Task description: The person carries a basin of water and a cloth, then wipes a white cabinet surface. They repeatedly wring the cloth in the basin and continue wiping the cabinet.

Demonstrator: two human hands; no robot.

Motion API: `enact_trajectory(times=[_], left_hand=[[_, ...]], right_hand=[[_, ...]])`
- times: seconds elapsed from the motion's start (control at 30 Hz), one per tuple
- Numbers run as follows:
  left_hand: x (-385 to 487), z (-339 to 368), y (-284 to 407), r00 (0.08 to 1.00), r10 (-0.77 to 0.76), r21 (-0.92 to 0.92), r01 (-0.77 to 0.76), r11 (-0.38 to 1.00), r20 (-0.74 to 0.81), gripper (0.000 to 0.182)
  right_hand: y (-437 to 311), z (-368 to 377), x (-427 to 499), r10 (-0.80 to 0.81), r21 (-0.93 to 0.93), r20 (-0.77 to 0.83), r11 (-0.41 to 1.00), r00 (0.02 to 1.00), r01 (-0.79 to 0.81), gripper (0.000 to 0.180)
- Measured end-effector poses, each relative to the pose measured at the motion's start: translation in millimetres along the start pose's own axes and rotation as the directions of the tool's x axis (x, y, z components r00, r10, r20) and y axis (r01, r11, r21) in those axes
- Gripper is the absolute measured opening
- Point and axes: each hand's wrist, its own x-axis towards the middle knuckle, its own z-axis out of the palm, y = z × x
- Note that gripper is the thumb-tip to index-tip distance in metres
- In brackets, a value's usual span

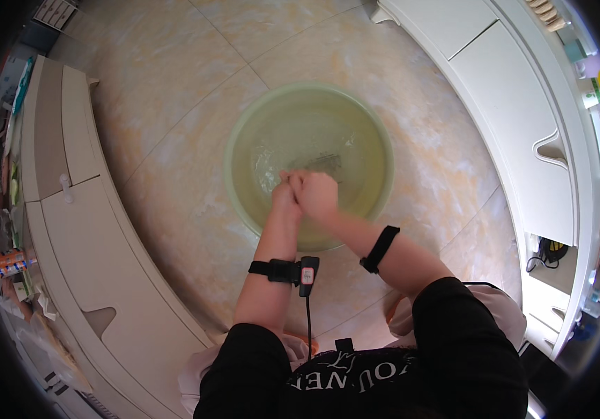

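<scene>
A round pale green plastic basin (233, 173) stands on the floor before me, with water (310, 125) in it that catches the light. Over its near half, my left hand (285, 193) and my right hand (318, 193) are pressed together. The right hand is curled against the fingers of the left and is slightly blurred. Whether anything is held between them is hidden. Beyond my knuckles, a dark patch of print-like marks (326, 160) shows at the bottom of the basin.
White cabinets (504, 94) line the right side, and a low cabinet (122, 262) runs along the left, its top crowded with packets and an orange can (9, 263). Marbled floor tiles (174, 94) surround the basin. A black strapped device (306, 276) with a cable (308, 324) sits on my left forearm.
</scene>
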Motion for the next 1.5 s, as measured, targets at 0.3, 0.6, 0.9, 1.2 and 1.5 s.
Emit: enact_trajectory(times=[0.3, 0.6, 0.9, 1.2, 1.5], left_hand=[[-13, 12, -2, 0.911, 0.203, 0.292, -0.098, 0.952, -0.358, 0.038], [-7, -4, 4, 0.989, 0.003, 0.109, 0.014, 0.994, -0.151, 0.028], [5, -10, 20, 0.992, -0.124, 0.133, 0.121, 0.984, 0.013, 0.020], [3, -11, -5, 0.994, 0.090, 0.009, -0.090, 0.996, 0.069, 0.023], [-24, 27, -9, 0.921, 0.158, 0.290, -0.051, 0.956, -0.357, 0.030]], right_hand=[[80, -4, 39, 0.111, -0.162, 0.106, 0.983, 0.988, -0.093, 0.043], [43, 38, -19, 0.263, -0.034, 0.366, 0.962, 0.893, -0.270, 0.037], [-8, -10, -22, 0.030, 0.274, 0.290, 0.955, 0.956, -0.113, 0.025], [-4, 2, -6, 0.064, 0.070, 0.048, 0.995, 0.997, -0.067, 0.034], [83, -2, 29, 0.209, -0.204, 0.098, 0.961, 0.973, -0.186, 0.039]])
